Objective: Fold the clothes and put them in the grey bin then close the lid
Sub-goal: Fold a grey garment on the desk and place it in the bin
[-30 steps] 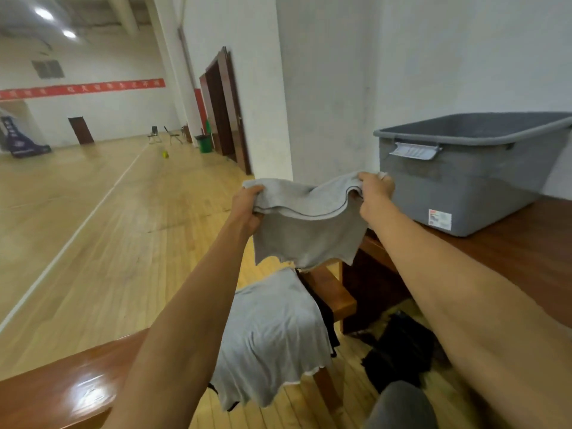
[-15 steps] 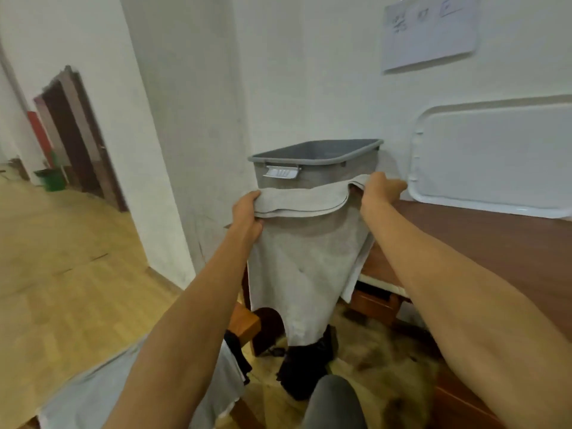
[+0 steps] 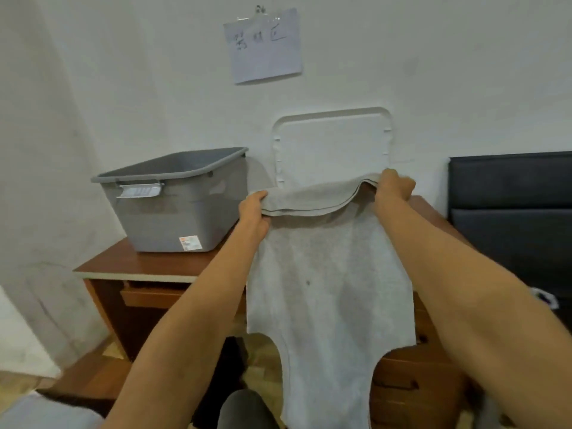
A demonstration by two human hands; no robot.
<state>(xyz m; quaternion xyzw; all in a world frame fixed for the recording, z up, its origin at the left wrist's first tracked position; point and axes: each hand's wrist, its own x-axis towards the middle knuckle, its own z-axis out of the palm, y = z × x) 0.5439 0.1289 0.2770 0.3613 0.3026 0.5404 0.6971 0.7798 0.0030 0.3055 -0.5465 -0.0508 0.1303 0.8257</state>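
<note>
Head view: we have turned to the desk (image 3: 123, 261); left hand (image 3: 252, 212) and right hand (image 3: 394, 188) pinch the grey garment (image 3: 328, 289), now hanging open at twelve, grey bin (image 3: 173, 212) at ten o'clock; folding likely follows.

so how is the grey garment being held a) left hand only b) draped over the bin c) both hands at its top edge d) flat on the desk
c: the left hand and right hand each grip the top edge of the grey garment, which hangs free.
</note>
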